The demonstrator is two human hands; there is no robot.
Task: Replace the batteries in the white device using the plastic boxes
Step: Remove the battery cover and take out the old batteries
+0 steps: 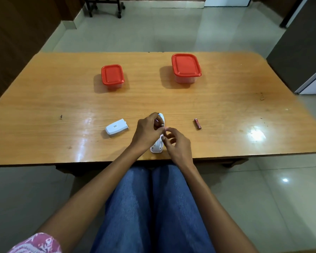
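Writing is scarce here: the battery cover [116, 128] carries a small grey sticker [115, 126], too small to read, and I can read no print on the dark red battery [197, 123].

The white device [156, 147] lies on the wooden table [44, 106] right in front of me, its long axis running almost straight away from me, near end at the table's edge. My left hand [146, 132] grips its far half with curled fingers. My right hand [179, 145] is curled at its middle, fingertips on it; whether they pinch anything I cannot tell.

The cover lies left of the device, the battery right, pointing away from me. Beyond stand a small red-lidded box [112, 75] and a larger red-lidded box [186, 67], both closed.
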